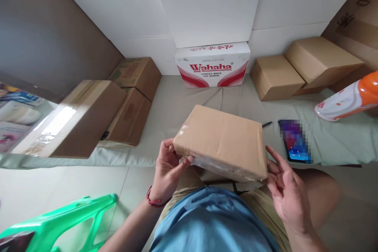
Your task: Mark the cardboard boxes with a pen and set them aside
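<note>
A brown cardboard box (223,136) is held over my lap at the front edge of the covered surface, slightly tilted, with clear tape along its near side. My left hand (174,161) grips its left end, thumb on the near side and fingers curled round the corner. At the right end, my right hand (286,185) has its fingers apart, the fingertips close against the box's short side. Whether those fingertips bear any of its weight I cannot tell. The underside of the box is hidden.
A white and red Wahaha carton (212,66) stands against the wall. Brown boxes sit left (130,114) and right (277,76). Near my right hand lie a phone (295,141) and a black pen (267,124). An orange-white bottle (345,100) is far right, a green stool (65,220) lower left.
</note>
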`<state>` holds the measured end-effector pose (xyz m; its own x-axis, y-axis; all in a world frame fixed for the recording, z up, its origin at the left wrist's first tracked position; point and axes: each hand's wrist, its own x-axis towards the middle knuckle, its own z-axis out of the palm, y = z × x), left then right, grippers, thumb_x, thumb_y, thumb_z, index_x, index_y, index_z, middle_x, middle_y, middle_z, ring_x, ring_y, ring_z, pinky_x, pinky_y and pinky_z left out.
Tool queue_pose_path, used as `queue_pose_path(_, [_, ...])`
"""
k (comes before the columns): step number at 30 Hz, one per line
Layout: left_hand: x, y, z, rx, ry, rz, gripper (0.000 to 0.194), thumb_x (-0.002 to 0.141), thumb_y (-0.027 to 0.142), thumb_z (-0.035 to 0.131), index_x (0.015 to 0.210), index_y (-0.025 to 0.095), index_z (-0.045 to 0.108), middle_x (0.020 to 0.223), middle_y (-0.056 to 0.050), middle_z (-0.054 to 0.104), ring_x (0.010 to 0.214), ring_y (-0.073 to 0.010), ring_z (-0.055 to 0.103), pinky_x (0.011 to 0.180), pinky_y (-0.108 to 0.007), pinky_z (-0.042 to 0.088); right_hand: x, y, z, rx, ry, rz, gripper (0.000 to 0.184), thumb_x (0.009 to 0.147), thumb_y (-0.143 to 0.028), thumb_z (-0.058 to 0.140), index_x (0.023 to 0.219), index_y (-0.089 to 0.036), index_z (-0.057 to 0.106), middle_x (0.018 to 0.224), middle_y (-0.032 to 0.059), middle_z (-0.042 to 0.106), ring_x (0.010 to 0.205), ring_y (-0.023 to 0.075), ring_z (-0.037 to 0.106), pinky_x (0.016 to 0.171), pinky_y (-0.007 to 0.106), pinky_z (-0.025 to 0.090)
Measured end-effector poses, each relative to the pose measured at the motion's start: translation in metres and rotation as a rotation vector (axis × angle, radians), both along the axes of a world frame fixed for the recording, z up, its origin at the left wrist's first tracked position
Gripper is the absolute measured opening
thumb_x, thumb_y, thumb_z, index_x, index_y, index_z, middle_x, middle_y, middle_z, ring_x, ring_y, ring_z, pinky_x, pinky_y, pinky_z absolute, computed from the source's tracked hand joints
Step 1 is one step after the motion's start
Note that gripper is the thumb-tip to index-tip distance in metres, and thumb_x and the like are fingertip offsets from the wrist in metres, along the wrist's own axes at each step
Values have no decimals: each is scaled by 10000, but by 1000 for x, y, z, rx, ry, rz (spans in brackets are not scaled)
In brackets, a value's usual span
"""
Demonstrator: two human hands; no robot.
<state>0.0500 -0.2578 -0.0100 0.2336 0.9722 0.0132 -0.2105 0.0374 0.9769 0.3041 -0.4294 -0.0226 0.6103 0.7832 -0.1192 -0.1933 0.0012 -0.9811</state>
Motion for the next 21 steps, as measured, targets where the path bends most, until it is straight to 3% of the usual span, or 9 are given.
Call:
queue_pose_path(2, [-1, -5, 2, 102, 56, -22, 462, 826, 208, 961, 1184, 292, 681, 1222, -36, 789, 1192, -198, 730, 1016, -287, 597, 0, 4, -6, -29, 146, -60, 599, 1001, -639, 717, 1421, -217, 775, 1297, 161, 822, 445, 37, 444, 359, 181, 321])
queue_pose_path(5, [-3, -13, 7, 230, 91, -105, 467, 888, 169, 888, 1293, 313, 706, 1574, -93, 685, 1557, -300, 572, 1277, -481, 486, -1, 8, -12, -121, 210, -124, 516, 840, -560, 917, 1222, -219, 856, 1139, 113, 859, 644, 149, 713, 508, 215, 549])
queue_pose_path(7, [-5, -18, 13, 294, 100, -175, 471, 922, 163, 842, 1345, 330, 721, 1663, -101, 616, 1627, -336, 500, 1350, -577, 397, -1, 10, -18, -154, 233, -167, 521, 799, -542, 947, 1207, -230, 861, 1140, 107, 860, 848, 229, 816, 653, 273, 656])
queue_pose_path(9, [-9, -20, 18, 309, 124, -239, 437, 946, 185, 816, 1354, 321, 741, 1681, -116, 597, 1645, -360, 472, 1385, -615, 327, 1, 10, -22, -156, 245, -198, 551, 800, -527, 946, 1261, -242, 847, 1190, 107, 855, 956, 251, 836, 739, 300, 688])
queue_pose_path(12, [-13, -20, 23, 212, 118, -285, 348, 1001, 339, 781, 1343, 281, 747, 1679, -149, 594, 1634, -397, 481, 1378, -623, 328, 2, 8, -25, -103, 199, -232, 587, 843, -468, 924, 1382, -274, 795, 1303, 101, 829, 1094, 258, 828, 843, 313, 691])
queue_pose_path(15, [-11, -19, 22, 56, 90, -232, 526, 958, 457, 841, 1431, 278, 697, 1635, -162, 635, 1579, -405, 545, 1310, -568, 443, 4, 5, -25, -22, 85, -206, 611, 919, -416, 870, 1497, -291, 714, 1446, 101, 770, 1260, 270, 776, 986, 346, 661])
queue_pose_path(18, [-5, -15, 17, -54, 128, -171, 682, 842, 369, 963, 1462, 258, 700, 1542, -158, 708, 1503, -367, 622, 1251, -462, 516, 7, 0, -26, 24, -41, -144, 590, 967, -378, 829, 1527, -274, 674, 1433, 110, 773, 1269, 256, 762, 1037, 352, 629])
queue_pose_path(21, [0, -11, 10, -101, 96, -102, 550, 804, 319, 986, 1304, 225, 777, 1380, -142, 789, 1354, -322, 716, 1137, -387, 591, 11, -4, -30, 38, -196, -85, 515, 977, -365, 816, 1471, -272, 700, 1272, 104, 829, 1154, 273, 799, 984, 389, 652])
